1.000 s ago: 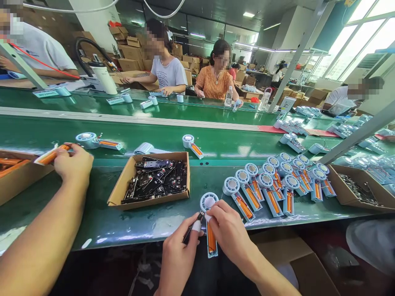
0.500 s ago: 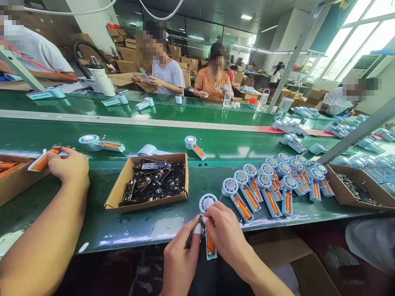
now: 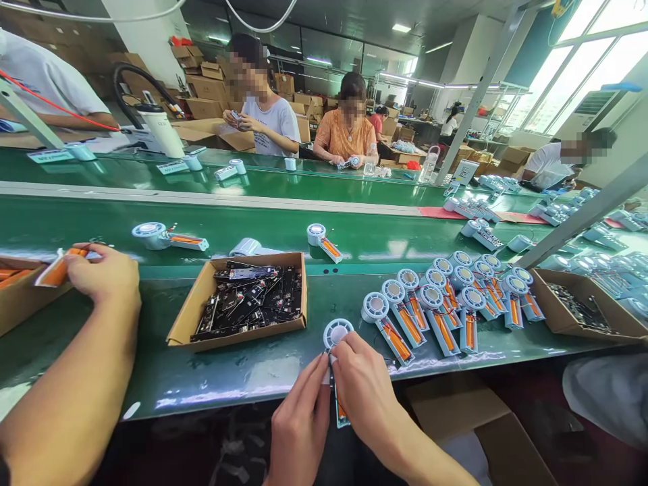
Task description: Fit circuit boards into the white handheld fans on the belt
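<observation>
At the bench's front edge, a light-blue handheld fan (image 3: 338,332) lies with its round head away from me and its open handle toward me. An orange battery (image 3: 341,409) shows in the handle, partly covered by my fingers. My left hand (image 3: 302,415) is closed at the fan's neck, white covering on a fingertip, pinching a thin dark piece that is mostly hidden. Across the handle, my right hand (image 3: 365,381) has its fingers pinched at the neck, against the fan; its fingertips are partly hidden. A carton of black circuit boards (image 3: 175,332) stands left of the fan.
Several half-assembled fans (image 3: 393,341) lie in rows on the right, beside a carton of small dark parts (image 3: 561,324). From the left, a co-worker's hand (image 3: 101,273) holds an orange battery over another carton (image 3: 30,304). Fans stand on the green belt (image 3: 253,226) behind.
My two hands have drawn closer together at the fan's neck, and the dark piece in my left hand shows less. Across the belt, a co-worker in orange now holds a fan lower.
</observation>
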`<action>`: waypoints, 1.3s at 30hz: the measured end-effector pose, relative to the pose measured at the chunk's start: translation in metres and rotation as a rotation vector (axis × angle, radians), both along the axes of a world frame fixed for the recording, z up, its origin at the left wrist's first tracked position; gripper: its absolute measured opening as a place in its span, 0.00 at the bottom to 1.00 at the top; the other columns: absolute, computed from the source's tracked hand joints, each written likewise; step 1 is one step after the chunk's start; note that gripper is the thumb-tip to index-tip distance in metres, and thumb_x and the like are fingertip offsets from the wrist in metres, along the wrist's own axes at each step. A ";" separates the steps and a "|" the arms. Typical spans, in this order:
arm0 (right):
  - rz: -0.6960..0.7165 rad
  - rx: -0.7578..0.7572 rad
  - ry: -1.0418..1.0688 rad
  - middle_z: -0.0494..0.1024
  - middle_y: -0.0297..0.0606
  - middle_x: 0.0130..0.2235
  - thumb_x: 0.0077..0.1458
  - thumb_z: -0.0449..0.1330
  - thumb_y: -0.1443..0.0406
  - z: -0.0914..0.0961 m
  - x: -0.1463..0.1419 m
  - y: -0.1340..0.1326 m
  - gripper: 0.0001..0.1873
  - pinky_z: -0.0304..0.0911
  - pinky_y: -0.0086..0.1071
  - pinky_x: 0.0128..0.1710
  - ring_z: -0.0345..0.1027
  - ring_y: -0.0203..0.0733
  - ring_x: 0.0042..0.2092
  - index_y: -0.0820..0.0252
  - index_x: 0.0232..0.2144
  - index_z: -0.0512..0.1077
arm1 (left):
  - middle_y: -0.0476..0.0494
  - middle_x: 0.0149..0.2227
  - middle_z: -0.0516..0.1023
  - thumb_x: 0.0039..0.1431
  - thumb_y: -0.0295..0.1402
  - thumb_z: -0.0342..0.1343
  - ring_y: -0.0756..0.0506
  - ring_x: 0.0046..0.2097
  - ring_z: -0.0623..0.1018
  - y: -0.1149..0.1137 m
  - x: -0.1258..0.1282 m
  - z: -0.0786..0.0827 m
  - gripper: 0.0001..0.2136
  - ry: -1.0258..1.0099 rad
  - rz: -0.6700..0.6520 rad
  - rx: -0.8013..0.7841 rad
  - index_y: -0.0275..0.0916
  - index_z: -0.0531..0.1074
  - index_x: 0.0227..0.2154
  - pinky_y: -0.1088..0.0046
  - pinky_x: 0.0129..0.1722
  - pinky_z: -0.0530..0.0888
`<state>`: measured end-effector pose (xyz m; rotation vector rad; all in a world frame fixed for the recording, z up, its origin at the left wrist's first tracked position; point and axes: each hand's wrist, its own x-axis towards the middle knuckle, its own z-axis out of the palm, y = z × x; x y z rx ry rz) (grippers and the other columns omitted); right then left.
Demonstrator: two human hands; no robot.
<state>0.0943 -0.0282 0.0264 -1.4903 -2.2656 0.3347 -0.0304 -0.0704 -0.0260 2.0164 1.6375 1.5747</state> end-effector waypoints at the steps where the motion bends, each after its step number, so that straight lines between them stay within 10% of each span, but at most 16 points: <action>1: 0.023 -0.004 0.016 0.74 0.38 0.34 0.60 0.55 0.76 0.001 0.001 0.002 0.11 0.56 0.29 0.29 0.67 0.38 0.31 0.60 0.30 0.71 | 0.40 0.48 0.84 0.65 0.27 0.53 0.43 0.47 0.85 0.001 -0.002 0.001 0.13 0.015 -0.012 0.009 0.39 0.78 0.48 0.70 0.49 0.81; 8: 0.284 -0.165 0.318 0.76 0.33 0.33 0.56 0.62 0.78 0.013 0.028 0.030 0.13 0.62 0.25 0.36 0.69 0.36 0.34 0.60 0.40 0.77 | 0.43 0.43 0.86 0.64 0.28 0.52 0.44 0.43 0.85 0.018 -0.028 0.017 0.13 -0.078 -0.258 -0.194 0.43 0.82 0.43 0.71 0.45 0.82; 19: 0.492 -0.042 0.201 0.79 0.38 0.34 0.62 0.61 0.71 0.001 0.036 0.039 0.06 0.64 0.29 0.40 0.72 0.40 0.39 0.60 0.38 0.79 | 0.43 0.39 0.87 0.63 0.33 0.54 0.41 0.41 0.86 0.031 -0.045 0.027 0.12 -0.095 -0.388 -0.326 0.45 0.84 0.39 0.66 0.43 0.83; 24: 0.368 -0.138 0.300 0.77 0.35 0.32 0.60 0.62 0.72 0.008 0.034 0.033 0.06 0.62 0.27 0.37 0.69 0.37 0.35 0.60 0.37 0.79 | 0.44 0.40 0.87 0.63 0.33 0.53 0.42 0.43 0.86 0.031 -0.039 0.030 0.12 -0.083 -0.361 -0.286 0.45 0.83 0.39 0.67 0.45 0.82; 31: 0.118 -0.698 0.754 0.73 0.31 0.26 0.59 0.63 0.54 0.002 0.041 0.021 0.18 0.59 0.27 0.27 0.65 0.35 0.26 0.61 0.44 0.79 | 0.40 0.47 0.85 0.68 0.40 0.47 0.41 0.48 0.84 0.005 -0.014 0.043 0.17 -0.275 -0.288 -0.444 0.42 0.78 0.48 0.66 0.49 0.80; 35: 0.066 -0.701 0.979 0.76 0.34 0.30 0.52 0.68 0.53 -0.003 0.039 0.019 0.17 0.61 0.29 0.34 0.66 0.36 0.32 0.62 0.34 0.79 | 0.43 0.29 0.83 0.63 0.47 0.50 0.43 0.29 0.82 0.014 -0.009 0.025 0.19 -0.472 -0.099 -0.563 0.38 0.78 0.40 0.69 0.29 0.80; 39: 0.173 -0.816 1.135 0.74 0.33 0.28 0.49 0.70 0.51 -0.003 0.034 0.012 0.19 0.63 0.30 0.33 0.66 0.35 0.30 0.61 0.29 0.75 | 0.45 0.25 0.81 0.57 0.48 0.57 0.44 0.26 0.80 0.028 -0.002 0.010 0.19 -0.504 -0.355 -0.761 0.37 0.80 0.37 0.71 0.24 0.77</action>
